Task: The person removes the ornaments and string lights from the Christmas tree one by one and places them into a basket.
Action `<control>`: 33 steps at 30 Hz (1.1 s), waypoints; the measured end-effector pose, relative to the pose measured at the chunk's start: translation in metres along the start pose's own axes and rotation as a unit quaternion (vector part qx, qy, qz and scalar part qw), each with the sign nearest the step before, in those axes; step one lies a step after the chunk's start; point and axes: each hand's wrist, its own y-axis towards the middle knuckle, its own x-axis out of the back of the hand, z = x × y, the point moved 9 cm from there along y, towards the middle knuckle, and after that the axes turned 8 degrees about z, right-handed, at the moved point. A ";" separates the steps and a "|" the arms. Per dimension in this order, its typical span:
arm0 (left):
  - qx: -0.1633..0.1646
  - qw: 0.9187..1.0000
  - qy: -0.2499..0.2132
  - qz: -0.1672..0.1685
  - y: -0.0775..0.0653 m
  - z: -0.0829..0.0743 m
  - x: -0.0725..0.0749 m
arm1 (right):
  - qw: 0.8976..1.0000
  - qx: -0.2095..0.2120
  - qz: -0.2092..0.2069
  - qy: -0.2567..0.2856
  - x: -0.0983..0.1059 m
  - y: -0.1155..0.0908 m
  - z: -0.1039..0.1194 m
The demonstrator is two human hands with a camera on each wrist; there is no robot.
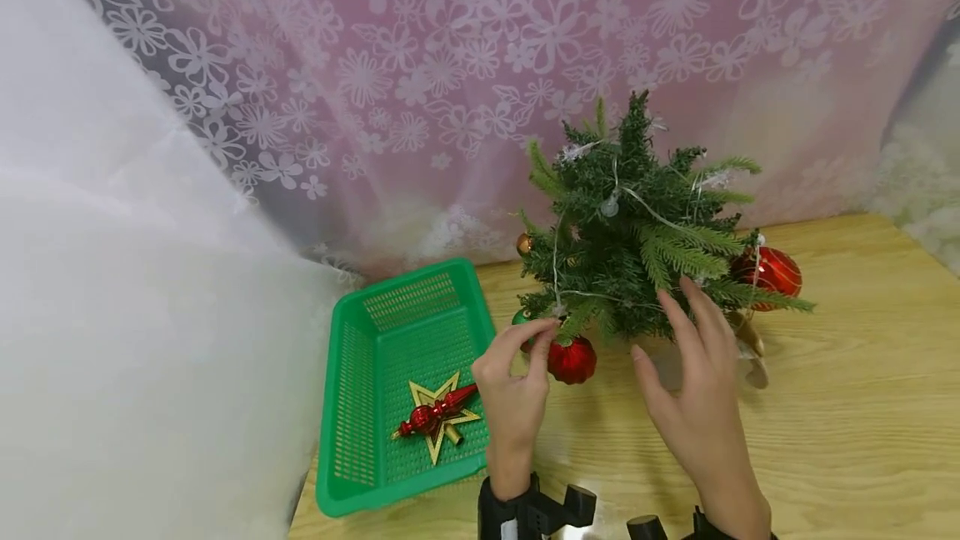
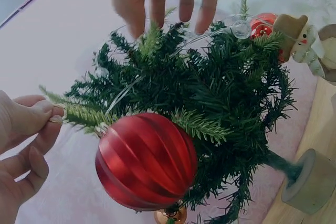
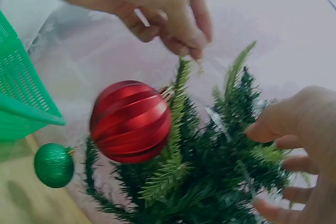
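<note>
A small green Christmas tree (image 1: 630, 248) stands on the table, wound with a clear light string (image 1: 660, 219). My left hand (image 1: 517, 382) pinches a thin gold hanging loop (image 2: 62, 113) at the tip of a light-green branch (image 3: 181, 85). Just below those fingers hangs a ridged red ball ornament (image 1: 572, 360), its gold cap (image 3: 166, 93) beside the branch. Fingers spread, my right hand (image 1: 697, 398) is at the front right of the tree. Its fingertips (image 3: 257, 129) reach close to the needles and light string; contact is unclear.
Left of the tree stands a green plastic basket (image 1: 335, 407) holding a gold star (image 1: 435, 448) and a red finial (image 1: 427, 419). A green ball (image 3: 54, 165), a copper ball (image 1: 524, 244), another red ball (image 1: 776, 273) and a snowman ornament (image 2: 302, 43) hang around the tree. A floral curtain (image 1: 450, 107) is behind.
</note>
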 end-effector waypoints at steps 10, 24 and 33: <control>-0.017 0.999 0.017 -0.036 -0.006 0.004 0.010 | 0.992 -0.085 0.095 0.021 -0.004 0.004 -0.006; -0.027 0.995 -0.057 0.077 0.002 -0.007 -0.011 | 0.983 -0.121 0.140 0.023 0.002 0.014 -0.016; -0.050 0.981 -0.128 0.134 0.001 -0.010 -0.016 | 0.981 -0.128 0.140 0.034 0.002 0.013 -0.016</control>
